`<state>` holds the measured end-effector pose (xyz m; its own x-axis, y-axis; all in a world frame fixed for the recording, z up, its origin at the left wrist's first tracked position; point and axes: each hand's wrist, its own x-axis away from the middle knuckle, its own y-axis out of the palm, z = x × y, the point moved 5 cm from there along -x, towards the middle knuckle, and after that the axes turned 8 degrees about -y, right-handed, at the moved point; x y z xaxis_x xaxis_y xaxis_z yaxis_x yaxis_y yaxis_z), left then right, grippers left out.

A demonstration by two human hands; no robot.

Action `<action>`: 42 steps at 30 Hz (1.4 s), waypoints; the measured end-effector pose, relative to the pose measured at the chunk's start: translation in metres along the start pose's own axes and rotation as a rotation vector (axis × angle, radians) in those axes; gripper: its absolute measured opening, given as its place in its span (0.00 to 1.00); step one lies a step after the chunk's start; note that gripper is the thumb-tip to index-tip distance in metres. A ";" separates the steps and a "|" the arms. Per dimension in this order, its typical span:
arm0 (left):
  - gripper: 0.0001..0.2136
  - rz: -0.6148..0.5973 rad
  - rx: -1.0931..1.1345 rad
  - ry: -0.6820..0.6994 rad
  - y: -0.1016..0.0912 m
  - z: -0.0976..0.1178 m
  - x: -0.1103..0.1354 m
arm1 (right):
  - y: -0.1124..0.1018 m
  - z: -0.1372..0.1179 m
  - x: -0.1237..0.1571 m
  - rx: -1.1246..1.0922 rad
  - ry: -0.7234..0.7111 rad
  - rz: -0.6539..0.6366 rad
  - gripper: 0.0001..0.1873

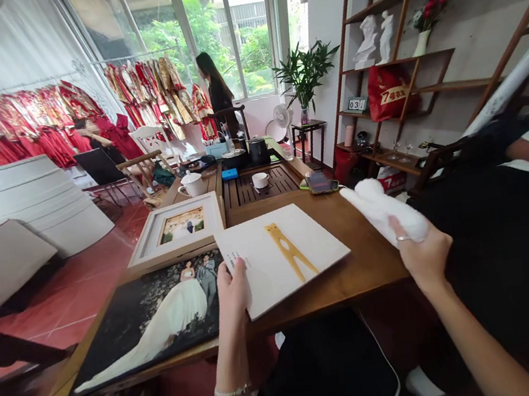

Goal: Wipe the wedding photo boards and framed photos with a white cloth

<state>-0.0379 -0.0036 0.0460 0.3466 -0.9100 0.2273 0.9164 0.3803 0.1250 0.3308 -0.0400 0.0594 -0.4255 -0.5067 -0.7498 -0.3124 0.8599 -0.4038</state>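
Observation:
My left hand (235, 294) grips the left edge of a white square book (258, 253), thumb on top. The cover carries a tan cat-like figure with long legs, and the book is tilted above the near edge of the wooden table (353, 278). In my right hand (423, 252) is a bunched white cloth (377, 206), raised to the right of the book and apart from it. A large wedding photo panel (161, 310) lies left of the book, partly behind my left hand. Beyond it rests a framed photo (178, 229).
A white lidded teapot (191, 184), a white cup (261, 180) on a slatted tea tray (238, 195) and a phone (320, 182) stand farther back. At right sits another person (495, 240) in dark clothing. Shelves (404, 60) line the right wall; someone (217, 91) stands by the window.

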 end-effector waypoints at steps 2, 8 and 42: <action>0.16 -0.039 -0.032 0.003 0.008 -0.005 0.001 | 0.012 -0.024 0.001 -0.048 -0.116 -0.054 0.26; 0.16 -0.060 -0.054 -0.013 0.023 -0.012 -0.003 | 0.039 -0.084 0.038 -0.066 -0.589 -0.466 0.18; 0.31 -0.054 -0.666 0.211 0.028 -0.006 -0.008 | 0.064 -0.078 0.031 -0.051 -0.655 -0.902 0.30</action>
<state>-0.0135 0.0137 0.0414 0.2668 -0.9631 0.0363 0.8376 0.2131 -0.5030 0.2311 -0.0053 0.0516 0.4999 -0.8004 -0.3308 -0.3221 0.1828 -0.9289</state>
